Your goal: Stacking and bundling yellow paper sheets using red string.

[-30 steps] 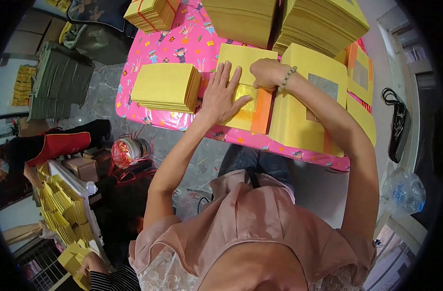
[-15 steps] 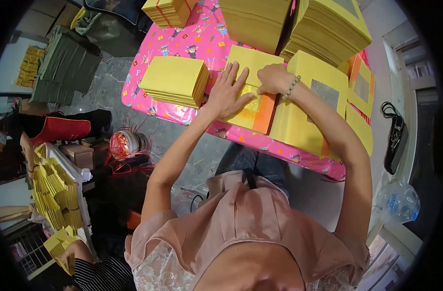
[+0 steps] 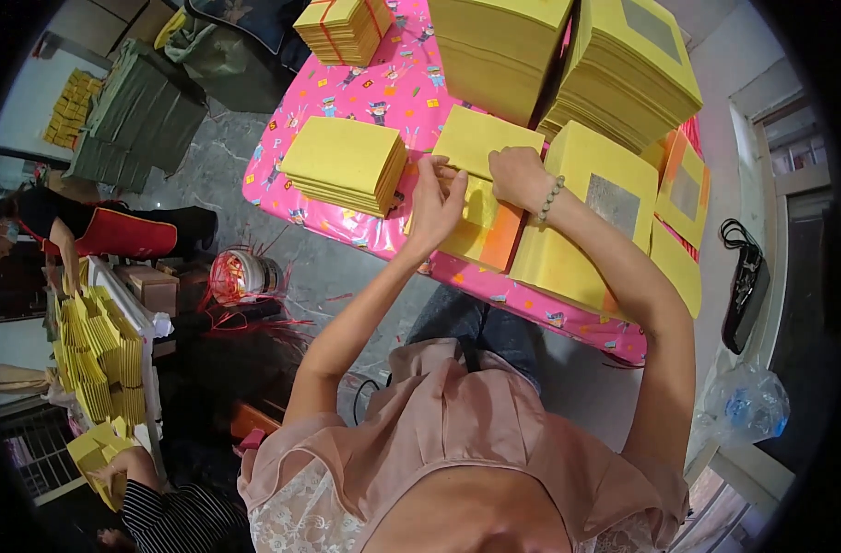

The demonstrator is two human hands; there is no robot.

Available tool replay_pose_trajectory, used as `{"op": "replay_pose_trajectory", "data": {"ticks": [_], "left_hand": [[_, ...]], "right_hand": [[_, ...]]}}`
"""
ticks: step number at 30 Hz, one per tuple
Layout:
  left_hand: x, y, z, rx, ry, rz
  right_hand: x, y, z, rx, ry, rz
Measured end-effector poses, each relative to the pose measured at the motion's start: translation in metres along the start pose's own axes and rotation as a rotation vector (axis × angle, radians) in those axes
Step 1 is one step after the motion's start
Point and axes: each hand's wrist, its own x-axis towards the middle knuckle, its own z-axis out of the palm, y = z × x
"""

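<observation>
In front of me on the table lies a yellow paper sheet (image 3: pixel 491 138) with a shiny gold patch and an orange strip; a crease or flap edge crosses it between my hands. My right hand (image 3: pixel 520 175), with a green bead bracelet at the wrist, is closed at the right end of that edge, its fingertips hidden. My left hand (image 3: pixel 441 205) is by the sheet's left side, fingers bent and thumb apart from them. A stack of folded yellow paper (image 3: pixel 345 158) lies to its left. Right of my hands is a pile of yellow paper with silver patches (image 3: pixel 582 198).
Tall yellow paper stacks (image 3: pixel 503 55) stand at the back of the pink patterned table cover (image 3: pixel 287 175). A red-tied bundle (image 3: pixel 342 32) lies far left. Other people work at a side table with yellow paper (image 3: pixel 98 350). A bucket with red strings (image 3: pixel 243 275) stands on the floor.
My left hand has lifted from lying flat on the sheet, and its fingers are now bent. My right hand stays closed at the same edge. The whole view has shifted slightly.
</observation>
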Motion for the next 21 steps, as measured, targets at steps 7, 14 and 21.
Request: {"op": "replay_pose_trajectory", "data": {"ticks": [7, 14, 21], "left_hand": [[0.023, 0.0, 0.036, -0.401, -0.03, -0.343], [0.035, -0.01, 0.029, -0.342, 0.087, -0.125], [0.015, 0.059, -0.045, -0.508, 0.147, -0.084]], "right_hand": [[-0.024, -0.004, -0.008, -0.127, 0.28, -0.017], [-0.044, -0.022, -0.041, -0.064, 0.411, -0.086], [-0.038, -0.01, -0.083, 0.309, 0.661, -0.085]]}}
